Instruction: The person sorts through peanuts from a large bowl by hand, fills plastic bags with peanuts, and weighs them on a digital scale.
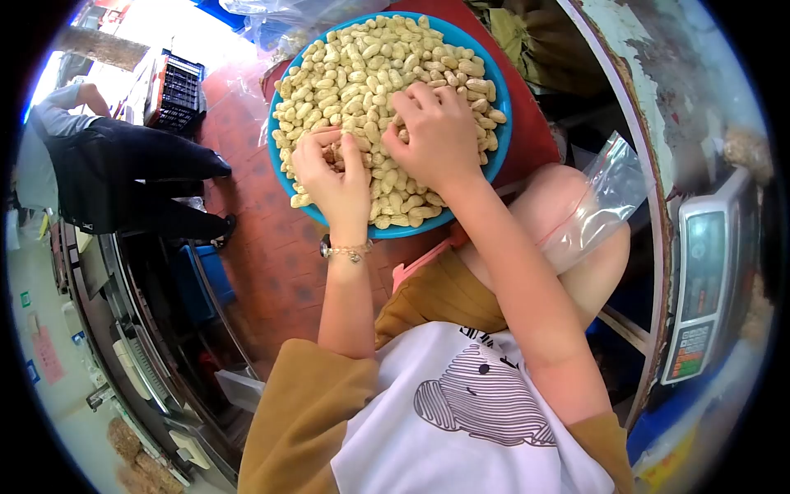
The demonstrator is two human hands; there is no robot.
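A round blue basin (504, 90) is heaped with pale, unshelled peanuts (362, 78). My left hand (333, 171) is at the near left of the heap, its fingers and thumb curled around a few darker, brownish peanuts (332, 156). To the right, my right hand (438, 136) rests on the heap. Its fingers are bent and spread, with the thumb apart from the index finger and the tips touching peanuts. Whatever lies under its palm is hidden. A watch and a beaded bracelet (350, 250) are on my left wrist.
A clear plastic bag (597, 206) lies over my knee at right. Beyond it stands a digital scale (704, 280). Another person (123, 160) stands at left near a black crate (177, 90). Red tiles (280, 284) cover the floor.
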